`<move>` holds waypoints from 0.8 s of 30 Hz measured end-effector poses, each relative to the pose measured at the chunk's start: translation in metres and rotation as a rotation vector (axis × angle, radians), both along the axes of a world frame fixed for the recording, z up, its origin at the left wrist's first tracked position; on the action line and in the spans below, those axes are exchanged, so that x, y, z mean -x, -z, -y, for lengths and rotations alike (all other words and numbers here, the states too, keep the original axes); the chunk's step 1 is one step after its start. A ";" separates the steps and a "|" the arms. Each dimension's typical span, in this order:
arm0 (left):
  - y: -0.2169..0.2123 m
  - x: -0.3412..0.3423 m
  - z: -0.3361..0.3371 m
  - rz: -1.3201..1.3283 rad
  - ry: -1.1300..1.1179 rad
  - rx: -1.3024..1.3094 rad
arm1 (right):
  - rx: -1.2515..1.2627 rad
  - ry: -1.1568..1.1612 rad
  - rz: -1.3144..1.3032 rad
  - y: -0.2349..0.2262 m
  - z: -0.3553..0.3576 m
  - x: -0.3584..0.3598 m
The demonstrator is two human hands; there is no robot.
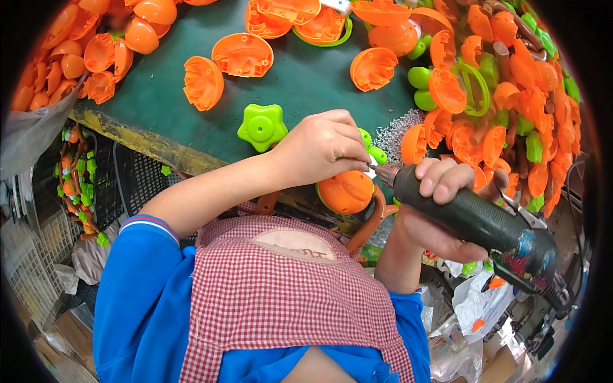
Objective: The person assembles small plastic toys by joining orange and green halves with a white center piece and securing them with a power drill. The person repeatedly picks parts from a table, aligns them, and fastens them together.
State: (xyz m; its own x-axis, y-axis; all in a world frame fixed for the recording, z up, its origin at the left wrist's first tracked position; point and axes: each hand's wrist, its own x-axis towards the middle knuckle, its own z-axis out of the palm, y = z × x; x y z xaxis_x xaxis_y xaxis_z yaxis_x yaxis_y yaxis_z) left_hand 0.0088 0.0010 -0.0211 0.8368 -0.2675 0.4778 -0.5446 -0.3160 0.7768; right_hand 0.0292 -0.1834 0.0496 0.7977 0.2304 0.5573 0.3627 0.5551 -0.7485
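My right hand [440, 191] is wrapped around a black electric screwdriver [472, 217], which points left. Its bit ends right by the fingertips of my left hand [325, 143]. Those fingers are pinched together; whatever they hold is too small or hidden to make out. Just below them, at the table's near edge, sits a rounded orange plastic shell [347, 193] with small holes in it. A curved brown plastic piece [369, 226] lies beside the shell. Small green rounded pieces [377, 153] show behind my left fingertips. Left of that hand lies a green star-shaped knob [262, 127].
A heap of small silver screws [399, 137] lies beyond the screwdriver tip. Orange and green plastic parts [504, 121] pile up at the right, more orange shells [96, 51] at the far left. Loose half shells [242, 55] lie on the green tabletop [159, 96]. A black crate [153, 185] stands below.
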 end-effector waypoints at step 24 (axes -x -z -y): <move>-0.009 0.025 -0.006 -0.715 0.142 -0.542 | 0.143 -0.117 -0.139 0.003 -0.027 0.027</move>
